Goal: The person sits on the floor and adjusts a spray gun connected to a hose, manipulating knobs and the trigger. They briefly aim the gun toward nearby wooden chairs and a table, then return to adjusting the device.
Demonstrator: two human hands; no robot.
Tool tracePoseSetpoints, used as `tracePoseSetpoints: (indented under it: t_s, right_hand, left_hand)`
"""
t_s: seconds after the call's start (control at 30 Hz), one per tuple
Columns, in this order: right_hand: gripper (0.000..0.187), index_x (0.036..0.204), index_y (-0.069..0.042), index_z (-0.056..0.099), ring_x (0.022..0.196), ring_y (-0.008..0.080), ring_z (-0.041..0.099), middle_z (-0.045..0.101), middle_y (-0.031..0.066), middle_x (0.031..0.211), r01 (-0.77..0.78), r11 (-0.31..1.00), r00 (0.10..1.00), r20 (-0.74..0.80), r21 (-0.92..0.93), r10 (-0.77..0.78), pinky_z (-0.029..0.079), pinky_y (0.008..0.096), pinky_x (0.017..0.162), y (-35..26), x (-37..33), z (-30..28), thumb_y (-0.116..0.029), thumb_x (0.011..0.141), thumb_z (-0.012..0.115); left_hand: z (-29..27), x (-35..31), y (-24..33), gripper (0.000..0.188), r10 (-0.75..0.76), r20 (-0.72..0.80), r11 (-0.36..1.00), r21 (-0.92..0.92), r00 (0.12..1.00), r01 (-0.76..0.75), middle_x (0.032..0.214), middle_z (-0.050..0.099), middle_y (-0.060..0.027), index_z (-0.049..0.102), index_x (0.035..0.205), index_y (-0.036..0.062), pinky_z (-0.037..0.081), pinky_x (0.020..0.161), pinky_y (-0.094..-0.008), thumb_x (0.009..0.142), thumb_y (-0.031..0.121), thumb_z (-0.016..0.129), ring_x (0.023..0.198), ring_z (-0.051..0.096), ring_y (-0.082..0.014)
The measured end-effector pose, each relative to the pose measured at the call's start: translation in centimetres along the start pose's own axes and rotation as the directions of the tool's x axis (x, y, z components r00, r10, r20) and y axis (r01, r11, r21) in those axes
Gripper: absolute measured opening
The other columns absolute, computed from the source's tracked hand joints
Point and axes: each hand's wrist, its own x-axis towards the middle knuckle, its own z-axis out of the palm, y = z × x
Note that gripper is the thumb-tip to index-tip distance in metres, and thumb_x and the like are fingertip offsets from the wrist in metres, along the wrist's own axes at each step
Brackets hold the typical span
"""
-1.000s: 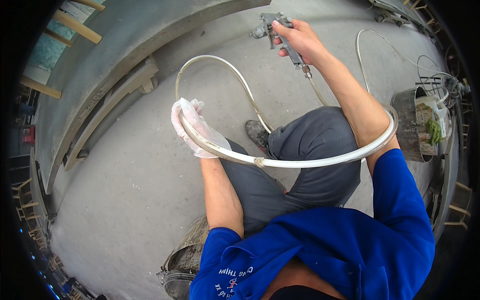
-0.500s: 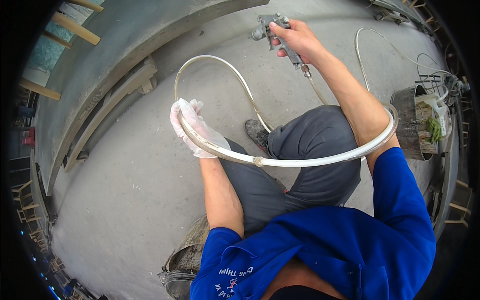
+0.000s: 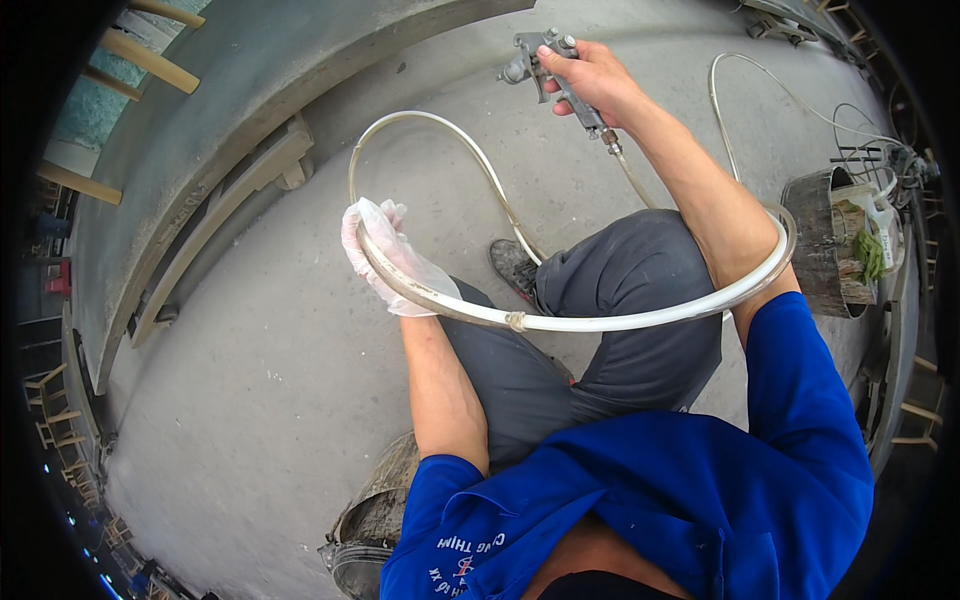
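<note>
A: What stands farthest left?

B: A grey worktop (image 3: 215, 95), its edge bowed by the lens, with pale wooden legs (image 3: 150, 60) sticking out over it. Nearer, just left of the blue shirt (image 3: 640, 490), there's a crusted bucket (image 3: 385, 478).

A: And the left hand (image 3: 383, 240)?

B: It wears a thin whitish glove and is curled round a paired hose (image 3: 620, 324), white beside a duller clear line.

A: Why hold it there?

B: Probably to keep the slack up off the floor. The glove perhaps guards against residue, since the lines look stained.

A: Where does the hose go?

B: One loop arches beyond the glove and drops near the dark shoe (image 3: 513, 268). The near stretch, bound by a tie (image 3: 516, 321), crosses above the thighs to the right elbow, which seems to act as a second support.

A: The right hand (image 3: 605, 82)?

B: Bare, wrapped round the grip of a spray gun (image 3: 530, 60), out beyond the knees. The nozzle points left, toward the worktop side; that grip likely leaves the trigger within reach. I can't tell whether it's squeezed.

A: Farthest right?

B: A dark, stained bucket (image 3: 808, 245), with thin hoses (image 3: 845, 130) trailing beyond it.
</note>
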Motion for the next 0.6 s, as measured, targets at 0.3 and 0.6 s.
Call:
tracePoseSetpoints:
  t_s: [0.3,0.6]
  right_hand:
    - [0.048,0.13,-0.001,0.068,0.102,0.0124,0.066,0.068,0.0074,0.118,-0.006,1.0,1.0,0.018,0.012,0.006,0.065,0.0301,0.069,-0.35,-0.33,0.03,-0.045,0.111,0.064]
    - [0.05,0.131,-0.001,0.068,0.103,0.0129,0.066,0.068,0.0081,0.118,-0.001,1.0,1.0,0.017,0.0,0.001,0.065,0.0305,0.07,-0.35,-0.31,-0.04,-0.046,0.111,0.063]
  left_hand:
    - [0.27,-0.04,0.19,0.036,-0.032,-0.036,0.999,-0.01,0.999,0.031,0.128,0.068,-0.008,0.062,0.139,0.0161,0.061,0.101,-0.0443,0.105,0.012,0.072,0.109,0.073,-0.0247]
    - [0.52,-0.21,0.51,0.036,-0.021,-0.026,1.0,0.004,0.999,0.021,0.127,0.068,-0.0077,0.061,0.139,0.0144,0.061,0.1,-0.0435,0.105,0.013,0.072,0.109,0.073,-0.0236]
